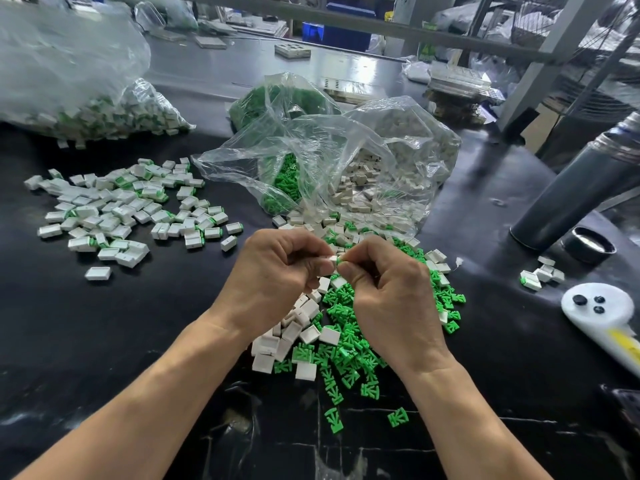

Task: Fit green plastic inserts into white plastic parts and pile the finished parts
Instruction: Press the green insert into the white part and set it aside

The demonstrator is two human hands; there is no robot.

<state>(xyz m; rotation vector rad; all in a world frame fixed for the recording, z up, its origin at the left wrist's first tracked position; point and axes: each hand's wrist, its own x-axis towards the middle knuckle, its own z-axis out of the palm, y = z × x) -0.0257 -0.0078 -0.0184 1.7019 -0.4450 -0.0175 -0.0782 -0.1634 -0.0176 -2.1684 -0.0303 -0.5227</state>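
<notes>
Green and white meet at the centre of the head view, where both hands are raised just above the dark surface (pixel 86 341), held close together so the small pieces can be lined up by feel and sight. The left hand (pixel 277 282) has its fingers curled, pinching a white part (pixel 333 259) at the fingertips, while the right hand (pixel 388 292) pinches a green insert (pixel 339 261) against its open end; the two pieces touch, and I judge the insert is only partly seated. Directly beneath the hands lies the loose stock (pixel 332 327) of mixed white shells and green inserts, kept within easy reach so each next piece needs only a short dip. Behind it a clear bag (pixel 346 161) lies open toward the person, spilling more of both kinds forward. Finished parts (pixel 117 209) are spread well apart to the left, likely so they do not mix back into the stock, and a larger bag of finished parts (pixel 97 112) sits behind them. A dark cylinder (pixel 581 188) and a white handled device (pixel 602 313) lie off to the right.
</notes>
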